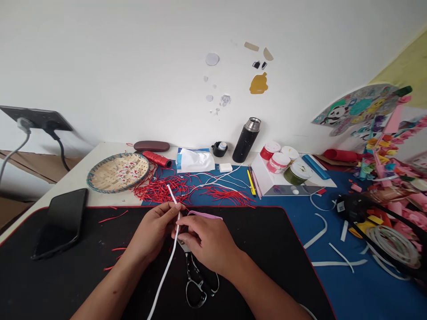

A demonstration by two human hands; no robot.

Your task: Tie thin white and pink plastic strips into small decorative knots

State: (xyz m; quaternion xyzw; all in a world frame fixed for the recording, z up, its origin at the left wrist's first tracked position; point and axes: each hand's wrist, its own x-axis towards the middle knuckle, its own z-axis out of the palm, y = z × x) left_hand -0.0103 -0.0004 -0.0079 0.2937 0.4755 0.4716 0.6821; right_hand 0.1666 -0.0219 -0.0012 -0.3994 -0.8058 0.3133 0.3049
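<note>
You, at desk: L hand [155, 231] and R hand [208, 240] together, both pinching white strip [170, 271] above black desk mat [260, 249]; pink strip [204, 216] just beyond R hand, steel scissors [196, 280] beneath it, red cords [160, 190] further off.

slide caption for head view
Left hand and right hand grip a white strip above metal scissors on a black desk mat.
</note>
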